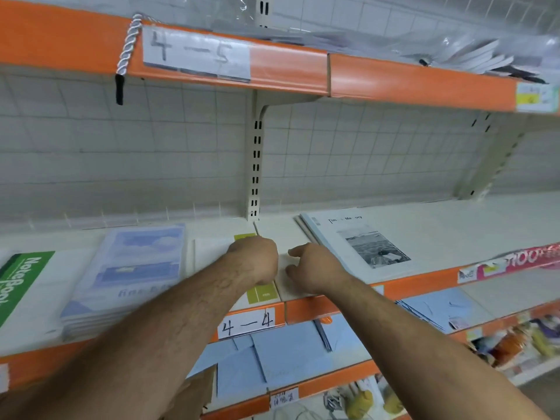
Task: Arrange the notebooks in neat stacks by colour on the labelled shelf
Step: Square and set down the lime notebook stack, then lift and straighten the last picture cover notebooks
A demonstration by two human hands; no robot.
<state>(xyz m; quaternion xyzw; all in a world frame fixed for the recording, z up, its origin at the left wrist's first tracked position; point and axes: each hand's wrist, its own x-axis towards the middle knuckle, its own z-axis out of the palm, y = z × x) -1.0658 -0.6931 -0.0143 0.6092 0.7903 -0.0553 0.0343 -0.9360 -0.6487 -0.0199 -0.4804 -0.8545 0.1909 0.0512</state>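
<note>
Green-striped notebook (262, 294) lies under left hand (256, 260), right hand (313, 269) just beside.

Blue notebooks (130, 274) stacked, white notebooks (363, 241) lying flat

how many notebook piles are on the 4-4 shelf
4: green NoteBook pile far left, blue pile beside it, lime-striped one under the left hand, Time Memory pile right. More may lie off-frame.

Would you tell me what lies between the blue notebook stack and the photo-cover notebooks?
In the head view, a white notebook with a lime stripe under the left hand, then the right hand.
</note>
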